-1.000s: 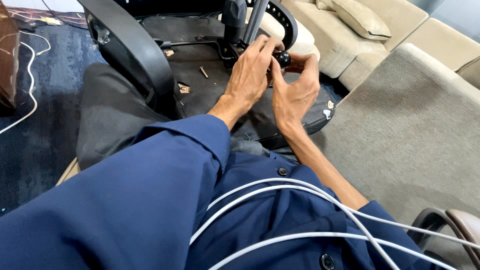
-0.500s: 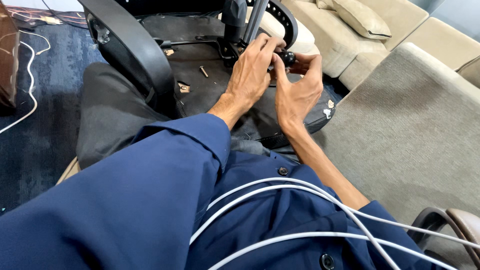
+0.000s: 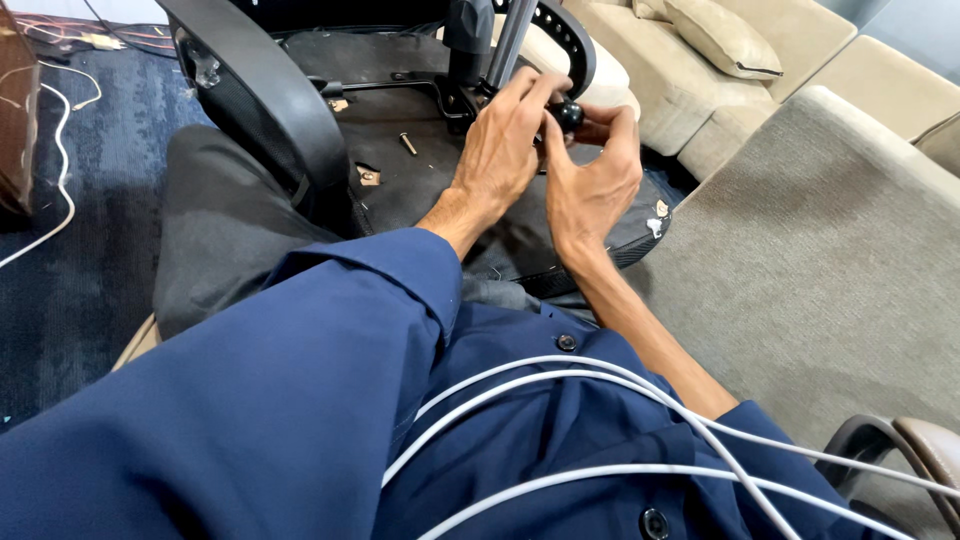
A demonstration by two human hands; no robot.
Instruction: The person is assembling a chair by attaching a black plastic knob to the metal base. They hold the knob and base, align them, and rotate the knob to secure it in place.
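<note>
- At the far left, a white cable [image 3: 62, 120] lay in a curve on the dark blue carpet [image 3: 90, 260].
- Next to it, the black curved armrest [image 3: 265, 95] of an overturned office chair rose over the chair's seat underside [image 3: 420, 195], which was covered in black fabric.
- A loose screw [image 3: 408, 144] lay on this black underside, just beside a small torn spot [image 3: 368, 176] in the fabric.
- The person's left hand [image 3: 500, 150], coming out of a dark blue sleeve [image 3: 300, 380], reached to the chair mechanism, with its fingers curled and pressed on a small black knob [image 3: 567, 115].
- A grey metal column [image 3: 510, 40] stood just behind the left hand.
- The knob was between both hands, over the far edge of the seat underside, close to the column.
- The right hand [image 3: 590, 180] met the left one, and its thumb and forefinger pinched the same knob from the other side.
- White cables [image 3: 600, 375] crossed the person's blue shirt at the bottom.
- To the right, a beige sofa [image 3: 800, 90] with a cushion [image 3: 725, 38] stood behind a grey upholstered surface [image 3: 830, 260].
- At the lower right corner, a brown chair arm [image 3: 925, 450] was partly visible.
</note>
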